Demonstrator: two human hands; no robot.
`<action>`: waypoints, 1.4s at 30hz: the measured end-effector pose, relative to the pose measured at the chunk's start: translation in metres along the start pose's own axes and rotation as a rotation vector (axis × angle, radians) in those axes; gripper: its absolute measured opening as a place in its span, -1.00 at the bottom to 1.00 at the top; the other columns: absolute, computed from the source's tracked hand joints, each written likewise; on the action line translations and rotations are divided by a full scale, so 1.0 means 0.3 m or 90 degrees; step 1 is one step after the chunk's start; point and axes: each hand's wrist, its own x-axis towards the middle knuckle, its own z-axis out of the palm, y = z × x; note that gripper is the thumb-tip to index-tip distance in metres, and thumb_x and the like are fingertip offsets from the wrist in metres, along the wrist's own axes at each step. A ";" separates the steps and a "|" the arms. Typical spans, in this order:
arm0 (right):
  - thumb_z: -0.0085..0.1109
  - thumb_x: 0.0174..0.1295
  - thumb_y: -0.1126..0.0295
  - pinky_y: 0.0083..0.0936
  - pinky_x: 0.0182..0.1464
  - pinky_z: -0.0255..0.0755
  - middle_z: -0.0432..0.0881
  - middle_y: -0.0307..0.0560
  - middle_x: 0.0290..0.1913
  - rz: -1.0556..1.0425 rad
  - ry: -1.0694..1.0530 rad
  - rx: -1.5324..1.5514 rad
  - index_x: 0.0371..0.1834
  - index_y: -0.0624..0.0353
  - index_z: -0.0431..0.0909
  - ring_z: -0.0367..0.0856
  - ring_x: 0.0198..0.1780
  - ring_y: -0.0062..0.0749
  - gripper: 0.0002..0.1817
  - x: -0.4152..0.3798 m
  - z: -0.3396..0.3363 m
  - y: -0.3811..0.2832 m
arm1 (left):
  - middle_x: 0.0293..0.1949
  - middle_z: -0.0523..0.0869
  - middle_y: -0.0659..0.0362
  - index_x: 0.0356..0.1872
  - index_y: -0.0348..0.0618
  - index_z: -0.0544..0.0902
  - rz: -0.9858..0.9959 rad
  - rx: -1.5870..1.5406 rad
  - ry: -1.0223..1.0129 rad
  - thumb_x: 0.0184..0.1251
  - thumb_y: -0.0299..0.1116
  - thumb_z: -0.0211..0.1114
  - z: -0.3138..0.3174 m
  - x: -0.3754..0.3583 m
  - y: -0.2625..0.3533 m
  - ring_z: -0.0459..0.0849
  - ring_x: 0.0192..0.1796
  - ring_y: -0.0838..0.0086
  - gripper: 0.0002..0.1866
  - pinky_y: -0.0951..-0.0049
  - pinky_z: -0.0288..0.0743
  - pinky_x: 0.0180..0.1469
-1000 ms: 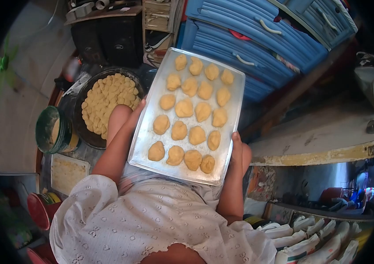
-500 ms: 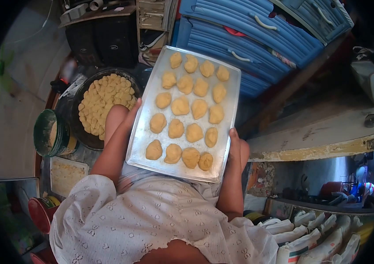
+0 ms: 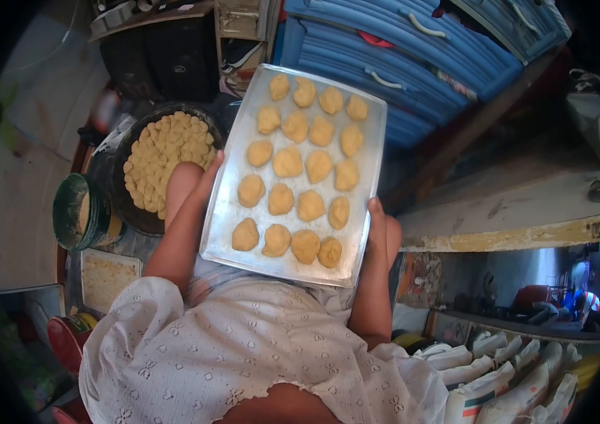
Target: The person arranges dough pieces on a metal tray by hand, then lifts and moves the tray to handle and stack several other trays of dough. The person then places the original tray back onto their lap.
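**a metal tray of yellow dough lumps, held level between two hands**

at the far left a green bucket (image 3: 77,215) stands with its mouth turned toward the camera, and a shallow rectangular pan (image 3: 108,279) with pale residue lies near it. a red bucket (image 3: 67,343) is lower down. to the right of the green bucket sits a wide round dark basin (image 3: 137,220), heaped with small yellow dough pieces (image 3: 167,159).

just beside the basin, the left hand (image 3: 212,173) has its fingers clamped on the left edge of the tray (image 3: 226,233); most of them are hidden.

the tray is a silvery rectangle with a low raised rim and a dull shine, held above the person's lap. on it are twenty dough lumps (image 3: 287,162) in five rows of four, the rows slightly crooked. they are golden yellow, matte and uneven, some roundish, some longer or pinched to a point. those in the row nearest the person look a little darker toward the right, and the last two there almost touch or do touch.

the right hand (image 3: 378,215) has its fingers clamped on the right edge, the thumb showing against the rim and the rest mostly out of sight. beyond the tray are blue drawers (image 3: 385,53), and at the lower right, white bags (image 3: 473,385).
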 end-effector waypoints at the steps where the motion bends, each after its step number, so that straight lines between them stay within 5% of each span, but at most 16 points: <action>1: 0.16 0.03 -0.13 -0.49 -0.26 0.36 0.63 0.03 -0.42 0.004 0.003 -0.002 -0.36 0.48 0.58 0.53 -0.35 -0.45 -0.33 -0.003 0.005 -0.012 | 0.15 0.46 -0.04 0.25 -0.23 0.30 -0.004 0.002 0.006 0.30 0.22 -0.10 -0.004 0.002 -0.002 0.44 0.13 0.21 -0.26 0.33 0.29 0.18; 6: 0.14 0.02 -0.14 -0.42 -0.23 0.34 0.61 0.10 -0.47 -0.034 0.030 -0.113 -0.41 0.50 0.56 0.53 -0.38 -0.39 -0.31 -0.002 -0.004 -0.034 | 0.15 0.46 -0.04 0.25 -0.23 0.30 -0.037 0.020 0.002 0.28 0.23 -0.08 -0.024 0.020 -0.007 0.45 0.13 0.21 -0.25 0.33 0.30 0.17; 15: 0.14 0.01 -0.13 -0.43 -0.23 0.34 0.61 0.09 -0.48 -0.040 0.020 -0.094 -0.39 0.47 0.57 0.53 -0.37 -0.40 -0.33 0.007 -0.007 -0.015 | 0.14 0.47 -0.04 0.25 -0.24 0.30 -0.029 0.045 0.068 0.26 0.23 -0.04 -0.059 0.032 -0.013 0.45 0.11 0.21 -0.24 0.34 0.31 0.15; 42: 0.15 0.07 -0.07 -0.51 -0.20 0.37 0.65 0.02 -0.38 -0.006 -0.008 -0.025 -0.25 0.43 0.59 0.55 -0.31 -0.47 -0.38 0.008 -0.006 0.004 | 0.16 0.44 -0.05 0.26 -0.23 0.30 -0.003 0.017 -0.003 0.24 0.24 -0.02 -0.082 0.057 -0.033 0.42 0.15 0.20 -0.23 0.33 0.27 0.18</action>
